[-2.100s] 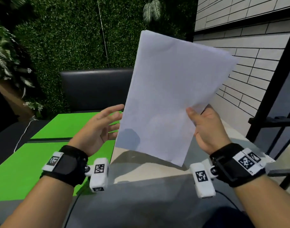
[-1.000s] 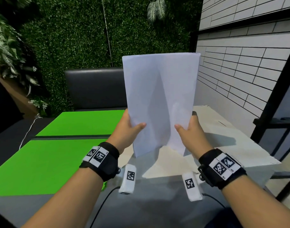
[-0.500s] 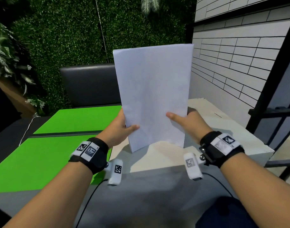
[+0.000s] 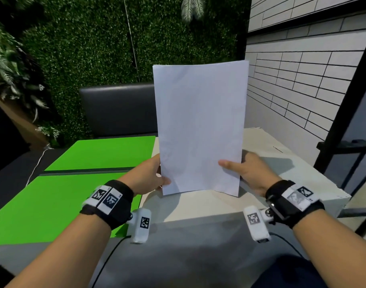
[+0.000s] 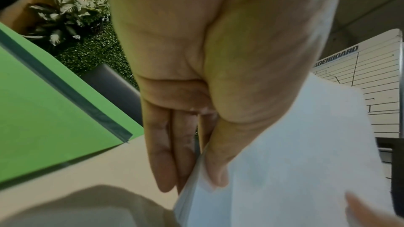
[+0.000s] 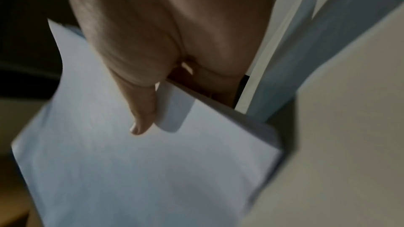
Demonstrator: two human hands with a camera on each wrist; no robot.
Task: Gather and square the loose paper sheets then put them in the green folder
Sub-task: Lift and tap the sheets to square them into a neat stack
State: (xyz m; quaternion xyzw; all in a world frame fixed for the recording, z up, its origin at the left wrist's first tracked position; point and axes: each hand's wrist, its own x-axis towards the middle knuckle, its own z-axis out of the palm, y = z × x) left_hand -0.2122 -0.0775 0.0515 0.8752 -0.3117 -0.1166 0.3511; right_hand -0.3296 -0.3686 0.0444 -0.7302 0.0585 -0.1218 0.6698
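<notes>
A stack of white paper sheets [image 4: 198,129] stands upright over the pale table [image 4: 198,206], its bottom edge down at the tabletop. My left hand [image 4: 149,175] pinches the stack's lower left edge. In the left wrist view its thumb lies on the front of the sheets [image 5: 295,161] and its straight fingers [image 5: 166,153] lie behind. My right hand [image 4: 246,171] pinches the lower right edge, thumb on the front of the sheets [image 6: 131,161], fingers hidden behind. The green folder [image 4: 53,200] lies open and flat on the left, its edge [image 5: 43,110] close to my left hand.
A black padded bench back [image 4: 117,109] runs behind the table, with a hedge wall beyond. A tiled wall [image 4: 302,90] and a black metal frame [image 4: 344,113] close off the right side. A white cable [image 4: 35,165] hangs at the far left.
The sheets were tilted in my right hand alone; my left hand took the other edge. The stack turned upright and came down to the tabletop, and its edges now line up.
</notes>
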